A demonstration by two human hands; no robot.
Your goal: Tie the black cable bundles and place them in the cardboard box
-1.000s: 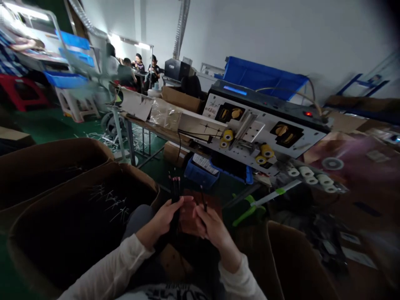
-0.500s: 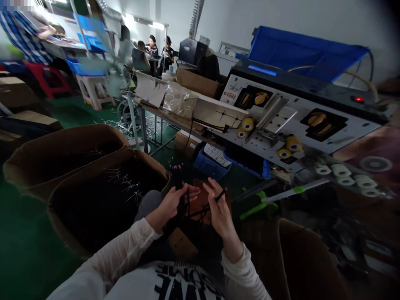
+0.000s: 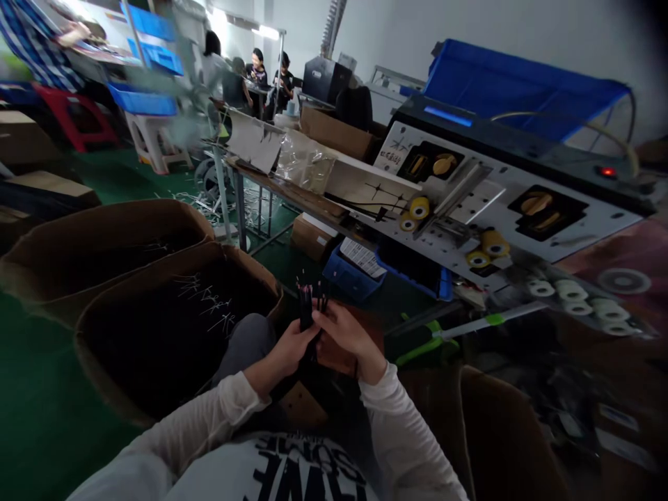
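As left hand (image 3: 286, 353) grips thin black wires (image 3: 305, 307); right hand (image 3: 347, 335) just beside

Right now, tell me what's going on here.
The left hand grips a bundle of black wires with pink tips, and the right hand closes on strands beside it. A cardboard box holding white wire bits stands to the left, a machine ahead, and co-workers sit far back.

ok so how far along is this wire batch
Done, it seems: the near cardboard box and the one behind it hold black wires with pale ends. In hand: a small pink-tipped wire bundle, upright between the left hand and right hand. Left: hard to tell, no count shows.
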